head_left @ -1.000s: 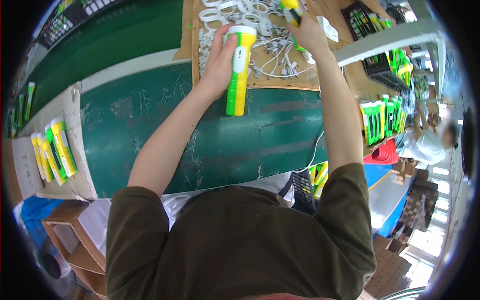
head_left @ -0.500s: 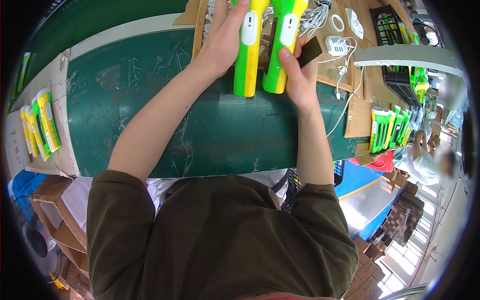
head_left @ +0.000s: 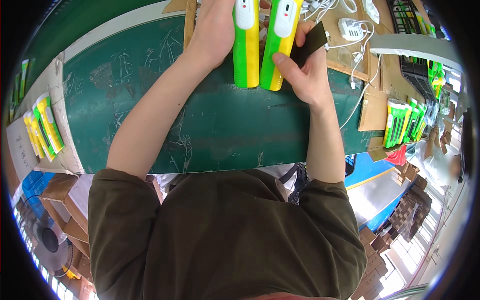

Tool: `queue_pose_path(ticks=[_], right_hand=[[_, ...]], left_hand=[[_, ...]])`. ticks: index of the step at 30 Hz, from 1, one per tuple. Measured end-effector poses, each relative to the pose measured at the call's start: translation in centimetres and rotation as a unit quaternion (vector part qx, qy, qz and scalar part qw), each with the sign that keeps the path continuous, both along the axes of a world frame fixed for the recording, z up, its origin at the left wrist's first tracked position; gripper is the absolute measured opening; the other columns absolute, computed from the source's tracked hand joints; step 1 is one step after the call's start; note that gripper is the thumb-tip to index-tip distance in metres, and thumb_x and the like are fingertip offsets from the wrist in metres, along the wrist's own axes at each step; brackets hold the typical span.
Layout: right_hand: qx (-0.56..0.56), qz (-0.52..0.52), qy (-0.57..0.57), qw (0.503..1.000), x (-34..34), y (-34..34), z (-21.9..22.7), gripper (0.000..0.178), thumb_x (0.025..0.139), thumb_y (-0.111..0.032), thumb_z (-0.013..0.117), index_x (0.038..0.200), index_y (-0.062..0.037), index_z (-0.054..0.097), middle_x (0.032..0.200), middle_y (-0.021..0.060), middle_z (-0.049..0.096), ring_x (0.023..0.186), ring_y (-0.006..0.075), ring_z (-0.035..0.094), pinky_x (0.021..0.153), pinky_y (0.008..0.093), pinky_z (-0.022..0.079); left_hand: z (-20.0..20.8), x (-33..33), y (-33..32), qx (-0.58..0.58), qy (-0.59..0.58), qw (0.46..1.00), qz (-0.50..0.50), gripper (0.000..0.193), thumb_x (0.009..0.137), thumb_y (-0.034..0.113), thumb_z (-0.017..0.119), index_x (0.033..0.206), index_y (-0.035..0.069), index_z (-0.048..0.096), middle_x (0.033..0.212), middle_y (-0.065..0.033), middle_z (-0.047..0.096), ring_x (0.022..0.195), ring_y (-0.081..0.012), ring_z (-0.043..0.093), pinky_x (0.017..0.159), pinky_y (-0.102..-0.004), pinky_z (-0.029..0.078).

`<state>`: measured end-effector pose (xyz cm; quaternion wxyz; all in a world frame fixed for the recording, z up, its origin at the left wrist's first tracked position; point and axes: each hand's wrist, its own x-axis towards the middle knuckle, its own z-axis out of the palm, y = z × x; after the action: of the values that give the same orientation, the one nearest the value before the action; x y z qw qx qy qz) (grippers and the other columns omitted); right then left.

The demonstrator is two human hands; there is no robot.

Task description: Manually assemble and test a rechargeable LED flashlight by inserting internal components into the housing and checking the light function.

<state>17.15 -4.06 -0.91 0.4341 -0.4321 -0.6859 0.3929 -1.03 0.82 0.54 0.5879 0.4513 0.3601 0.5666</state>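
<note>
Side by side above the green work table (head_left: 225,125) are two green-and-yellow flashlights, each with a white switch panel; their heads run out past the top edge. My left hand (head_left: 212,37) is closed round the left flashlight (head_left: 246,62), its fingertips partly out of view. My right hand (head_left: 311,80) grips the right flashlight (head_left: 280,47), thumb on its lower body. A dark, flat rectangular piece (head_left: 311,44) also sits between that hand's fingers. At their lower ends the two flashlights are almost touching.
White cables and a white multi-port charger (head_left: 351,30) lie on the wooden board behind my right hand. More flashlights stand at the right (head_left: 397,122) and the left (head_left: 46,125) table ends. A grey bar (head_left: 420,45) crosses at right, near a black crate (head_left: 417,75).
The lower ends of the two flashlights have come closer together, and both sit slightly higher in view. My view has shifted a little. Both hands keep their grip.
</note>
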Motion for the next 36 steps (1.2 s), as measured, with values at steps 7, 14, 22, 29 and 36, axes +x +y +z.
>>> queue_pose_path(ticks=[7, 14, 22, 29, 36], right_hand=[[-0.042, 0.065, 0.063, 0.995, -0.1, -0.4, 0.3, 0.039, 0.078, 0.001, 0.061, 0.103, -0.0100, 0.033, 0.101, 0.0040, 0.044, 0.092, 0.0107, 0.044, 0.083, 0.0264, 0.039], [-0.021, 0.059, 0.046, 0.997, 0.5, -0.1, 0.0, 0.035, 0.077, -0.002, 0.053, 0.107, -0.0078, 0.035, 0.104, 0.0050, 0.041, 0.096, 0.0123, 0.040, 0.087, 0.0275, 0.037], [-0.038, 0.045, 0.053, 0.997, 0.5, 0.0, -0.4, 0.035, 0.076, 0.000, 0.050, 0.107, -0.0071, 0.036, 0.108, 0.0065, 0.044, 0.103, 0.0144, 0.043, 0.094, 0.0299, 0.037], [-0.035, 0.056, 0.069, 0.995, 0.4, 0.0, -0.4, 0.035, 0.077, -0.002, 0.051, 0.108, -0.0067, 0.036, 0.113, 0.0081, 0.045, 0.109, 0.0168, 0.044, 0.100, 0.0325, 0.035], [-0.038, 0.051, 0.072, 0.995, 0.3, -0.1, -0.3, 0.034, 0.077, -0.003, 0.051, 0.107, -0.0070, 0.036, 0.111, 0.0076, 0.046, 0.108, 0.0164, 0.044, 0.099, 0.0325, 0.036]], left_hand=[[-0.8, 0.4, 0.3, 0.055, 0.002, 0.998, 0.040, 0.038, 0.104, 0.029, 0.029, 0.135, 0.006, 0.034, 0.115, -0.0096, 0.052, 0.099, -0.0149, 0.054, 0.088, -0.0294, 0.044], [-0.8, 0.5, 0.3, 0.044, -0.018, 0.999, 0.027, 0.039, 0.105, 0.029, 0.030, 0.134, 0.004, 0.036, 0.119, -0.0092, 0.051, 0.104, -0.0150, 0.051, 0.092, -0.0298, 0.041], [-0.7, 0.0, 0.2, 0.058, 0.014, 0.997, 0.038, 0.040, 0.104, 0.030, 0.034, 0.134, 0.003, 0.037, 0.118, -0.0086, 0.050, 0.105, -0.0147, 0.049, 0.092, -0.0279, 0.039], [-0.6, 0.1, 0.1, 0.042, 0.018, 0.998, 0.043, 0.042, 0.104, 0.033, 0.034, 0.133, 0.003, 0.037, 0.118, -0.0101, 0.050, 0.103, -0.0155, 0.049, 0.091, -0.0281, 0.039], [-0.3, 0.2, 0.0, 0.039, 0.050, 0.997, 0.050, 0.043, 0.104, 0.033, 0.033, 0.134, 0.003, 0.036, 0.120, -0.0102, 0.049, 0.105, -0.0157, 0.048, 0.093, -0.0288, 0.039]])
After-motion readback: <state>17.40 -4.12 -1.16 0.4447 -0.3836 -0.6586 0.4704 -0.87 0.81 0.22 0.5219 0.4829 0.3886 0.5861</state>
